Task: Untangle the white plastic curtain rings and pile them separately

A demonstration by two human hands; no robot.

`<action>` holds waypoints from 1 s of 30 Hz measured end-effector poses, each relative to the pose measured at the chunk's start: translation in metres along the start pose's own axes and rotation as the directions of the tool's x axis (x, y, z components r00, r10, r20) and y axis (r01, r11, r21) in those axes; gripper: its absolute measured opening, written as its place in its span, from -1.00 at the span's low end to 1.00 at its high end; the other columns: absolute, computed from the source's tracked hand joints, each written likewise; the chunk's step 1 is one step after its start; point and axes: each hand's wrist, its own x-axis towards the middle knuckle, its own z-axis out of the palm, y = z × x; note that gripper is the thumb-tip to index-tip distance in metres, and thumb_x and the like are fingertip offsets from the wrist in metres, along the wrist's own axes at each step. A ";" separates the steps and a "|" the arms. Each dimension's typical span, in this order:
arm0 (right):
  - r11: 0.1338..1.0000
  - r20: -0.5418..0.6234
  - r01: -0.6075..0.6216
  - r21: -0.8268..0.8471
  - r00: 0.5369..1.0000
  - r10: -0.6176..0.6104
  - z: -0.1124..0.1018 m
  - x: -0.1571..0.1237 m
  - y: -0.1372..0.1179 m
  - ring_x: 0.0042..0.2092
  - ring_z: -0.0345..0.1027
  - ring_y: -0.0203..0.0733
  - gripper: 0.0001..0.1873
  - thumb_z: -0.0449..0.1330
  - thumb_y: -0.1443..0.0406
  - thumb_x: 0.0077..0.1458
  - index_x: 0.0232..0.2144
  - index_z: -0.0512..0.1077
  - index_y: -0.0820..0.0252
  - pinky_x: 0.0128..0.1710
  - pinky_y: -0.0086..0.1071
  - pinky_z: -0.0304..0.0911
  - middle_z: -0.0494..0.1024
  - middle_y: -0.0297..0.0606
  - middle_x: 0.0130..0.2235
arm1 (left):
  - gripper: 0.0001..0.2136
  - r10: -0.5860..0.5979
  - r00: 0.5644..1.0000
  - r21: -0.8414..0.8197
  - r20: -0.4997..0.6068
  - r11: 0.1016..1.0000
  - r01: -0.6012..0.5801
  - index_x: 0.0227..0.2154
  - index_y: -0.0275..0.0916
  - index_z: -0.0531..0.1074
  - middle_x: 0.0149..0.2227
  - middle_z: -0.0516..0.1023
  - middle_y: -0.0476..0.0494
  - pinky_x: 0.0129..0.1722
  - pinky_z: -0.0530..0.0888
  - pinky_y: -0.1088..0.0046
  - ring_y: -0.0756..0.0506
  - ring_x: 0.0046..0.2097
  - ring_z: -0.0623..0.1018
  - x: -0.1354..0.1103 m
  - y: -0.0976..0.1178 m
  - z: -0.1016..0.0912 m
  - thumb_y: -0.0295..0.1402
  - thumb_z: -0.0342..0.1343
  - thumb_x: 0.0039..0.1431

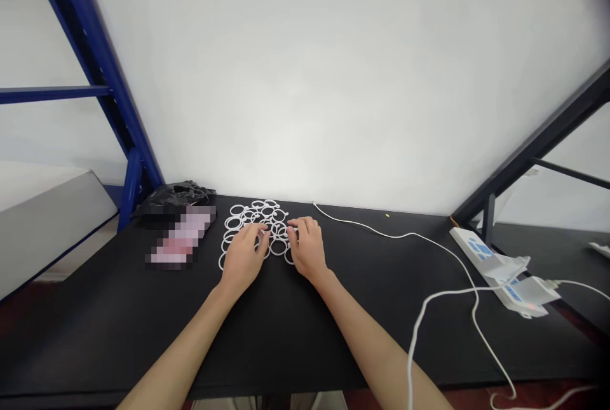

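Note:
Several thin white rings (279,246), each with a small eyelet like a curtain ring, lie in an overlapping cluster on the black tabletop (372,283). My left hand (245,254) rests over the left front part of the cluster. Its fingers curve and its thumb stands apart from them, with no ring visibly gripped. At the cluster's right edge is my right hand (307,246), thumb and fingers also apart and bent toward the rings. Both hands cover some of the rings, so any contact beneath the fingertips is hidden.
Left of the rings lie a pixelated pinkish item (183,238) and a crumpled black plastic bag (178,194). A white cable (405,235) crosses the right side near a white power strip (495,273). Blue shelf posts (109,73) and a white wall (324,79) border the table.

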 end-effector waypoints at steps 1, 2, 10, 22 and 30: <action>0.999 -0.005 0.001 0.044 1.000 -0.001 -0.006 -0.003 0.001 -0.05 0.28 -0.09 -0.71 -0.05 0.23 0.34 -0.09 0.42 0.20 0.00 -0.20 0.21 0.45 -0.11 -0.10 | -0.78 -0.087 0.996 -0.129 -0.002 0.988 0.086 -0.17 -0.23 0.41 -0.29 0.55 -0.11 -0.30 0.42 0.38 -0.09 -0.34 0.52 0.000 0.002 -0.003 -0.26 -0.09 0.34; 0.997 -0.001 0.013 0.082 1.000 -0.013 -0.012 -0.006 0.003 -0.06 0.30 -0.11 -0.72 -0.05 0.24 0.34 -0.10 0.42 0.20 -0.01 -0.20 0.22 0.45 -0.11 -0.11 | -0.76 -0.180 0.983 -0.279 0.021 0.943 0.179 -0.18 -0.21 0.41 -0.33 0.54 -0.07 -0.35 0.42 0.41 -0.06 -0.39 0.50 0.001 0.005 -0.005 -0.21 -0.08 0.33; 0.890 0.087 0.449 0.076 0.886 -0.455 -0.030 -0.042 -0.002 -0.22 0.36 -0.16 -0.76 0.10 0.18 0.25 -0.15 0.44 0.18 -0.22 -0.29 0.35 0.47 -0.12 -0.19 | -0.60 -0.160 0.938 -0.725 0.307 0.600 0.339 -0.09 -0.20 0.35 -0.40 0.47 -0.02 -0.36 0.43 0.40 -0.05 -0.41 0.47 -0.015 0.042 0.001 -0.03 -0.23 0.35; 0.918 0.059 -0.083 0.387 0.996 0.065 -0.042 -0.030 0.016 -0.12 0.44 -0.17 -0.93 0.19 0.30 0.18 -0.35 0.47 0.15 -0.13 -0.30 0.38 0.49 -0.16 -0.04 | -0.70 0.080 0.989 -0.050 0.121 0.996 -0.074 -0.04 -0.30 0.37 -0.14 0.49 -0.26 -0.08 0.38 0.12 -0.27 -0.07 0.44 -0.014 0.018 0.012 -0.21 -0.08 0.34; 0.865 0.141 -0.077 0.496 0.990 0.007 -0.041 -0.032 0.014 -0.23 0.39 -0.25 -0.79 0.27 0.33 0.07 -0.18 0.46 0.11 -0.14 -0.32 0.35 0.54 -0.26 -0.14 | -0.74 0.398 0.912 -0.089 0.096 0.916 -0.390 0.01 -0.22 0.37 -0.02 0.48 -0.22 0.02 0.32 0.15 -0.23 0.03 0.38 -0.021 0.025 0.012 -0.43 -0.01 0.29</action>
